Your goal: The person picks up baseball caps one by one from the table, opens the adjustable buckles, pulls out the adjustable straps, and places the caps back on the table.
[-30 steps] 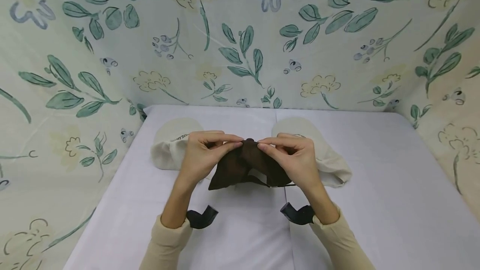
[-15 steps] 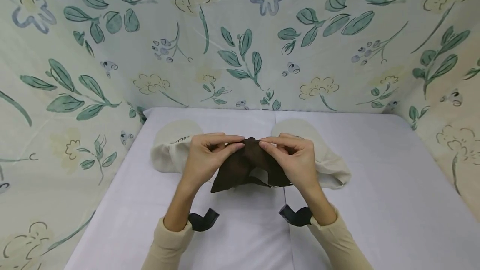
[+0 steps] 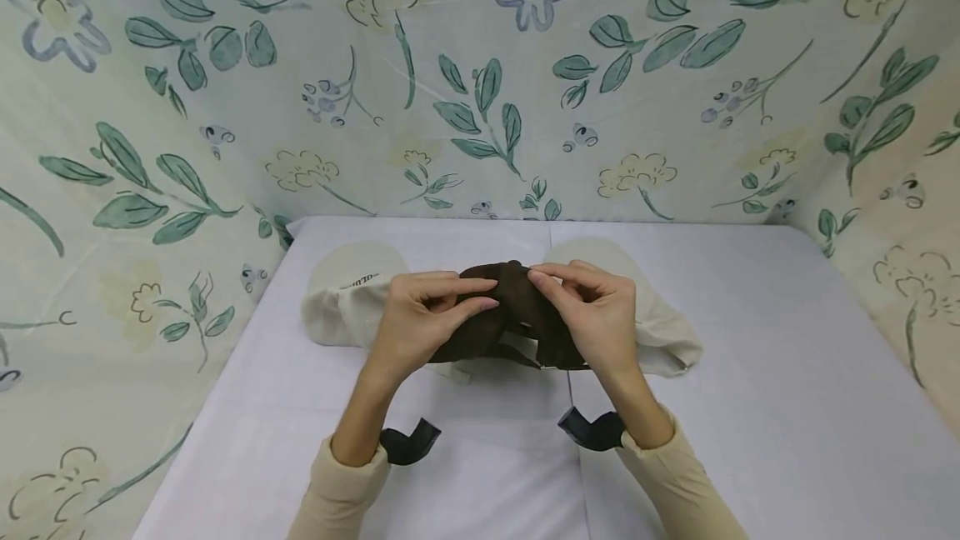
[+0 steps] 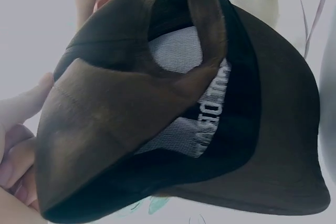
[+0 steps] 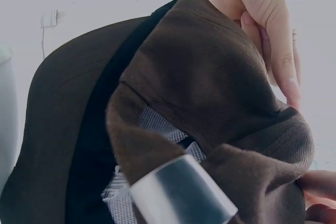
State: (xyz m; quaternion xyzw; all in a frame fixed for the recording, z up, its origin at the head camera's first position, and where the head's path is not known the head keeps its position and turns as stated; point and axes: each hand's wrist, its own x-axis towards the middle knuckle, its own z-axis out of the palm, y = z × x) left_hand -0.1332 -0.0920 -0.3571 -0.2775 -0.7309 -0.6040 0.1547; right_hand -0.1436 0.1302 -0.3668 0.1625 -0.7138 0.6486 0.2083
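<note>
A dark brown baseball cap is held up over the table between both hands, back opening toward me. My left hand pinches the crown from the left, thumb and index finger near the top. From the other side my right hand pinches the crown close to its top button. The left wrist view shows the curved brim, the back strap and white lettering on the inner panel. A silver metal buckle on the strap fills the lower part of the right wrist view.
Two off-white caps lie on the white-covered table behind the hands: a left one with dark lettering and a right one. Both are partly hidden by the hands. Floral cloth hangs at the back and sides.
The brown cap's crown has risen and tilted, showing more of its top above the fingers. The left fingertips sit lower on the crown, and the right hand has shifted slightly rightward.
</note>
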